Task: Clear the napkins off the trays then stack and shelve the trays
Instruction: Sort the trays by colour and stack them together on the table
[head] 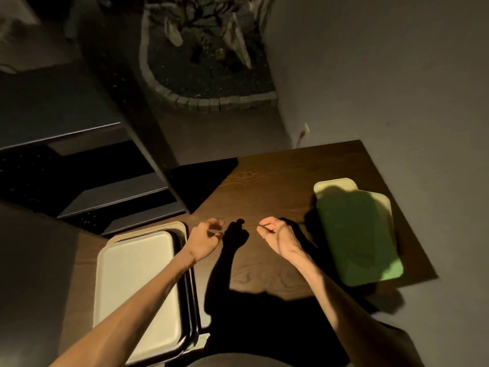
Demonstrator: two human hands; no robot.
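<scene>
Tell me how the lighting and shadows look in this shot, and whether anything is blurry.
Head view: dim room, warm light from behind the person; hard dark shadows of the arms and body fall across the wooden table and over the green tray; left hand slightly motion-blurred; wide-angle lens bends the edges.

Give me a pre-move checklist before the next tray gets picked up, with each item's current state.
1. Left hand free: ok, fingers loosely curled, holding nothing.
2. Right hand free: ok, holding nothing.
3. Napkins off the cream tray topping the left stack: ok, none visible.
4. Napkins off the green tray: ok, though shadow covers much of it.
5. Green tray squared on the cream tray beneath: not ok, it sits skewed.
6. Shelf space free: cannot tell, too dark.
</scene>
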